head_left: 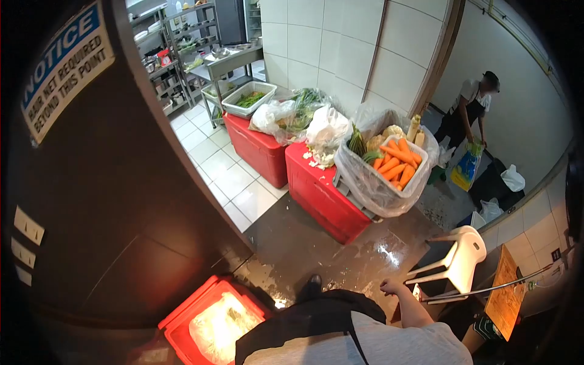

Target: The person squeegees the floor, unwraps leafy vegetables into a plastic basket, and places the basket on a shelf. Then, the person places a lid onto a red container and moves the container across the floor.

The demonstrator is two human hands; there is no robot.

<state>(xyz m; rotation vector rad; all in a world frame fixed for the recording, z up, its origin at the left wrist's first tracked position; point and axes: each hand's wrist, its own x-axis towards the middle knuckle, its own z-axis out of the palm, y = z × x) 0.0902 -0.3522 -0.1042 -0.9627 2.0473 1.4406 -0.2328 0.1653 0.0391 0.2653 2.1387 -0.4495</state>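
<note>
My right hand [392,286] hangs low beside my body, over the wet floor and just left of the white plastic chair [465,258]. Its fingers look curled in, and nothing shows in them. My left hand is out of view. Ahead stands a clear plastic bag [371,198] lining a container, with a white tray [406,190] of carrots [396,159] on top. White radishes [413,129], cauliflower [393,131] and green leaves sit around the carrots. An open red cooler [176,331] with a plastic-wrapped bundle [222,325] lies by my left side.
Two red coolers [319,194] carry bagged greens [295,115] and a tray of green vegetables [249,100]. A dark door [121,201] stands at left. Metal shelves [191,42] line the kitchen behind. At right, another person [468,109] bends over a yellow-blue sack [467,167]. A wooden board [506,295] is nearby.
</note>
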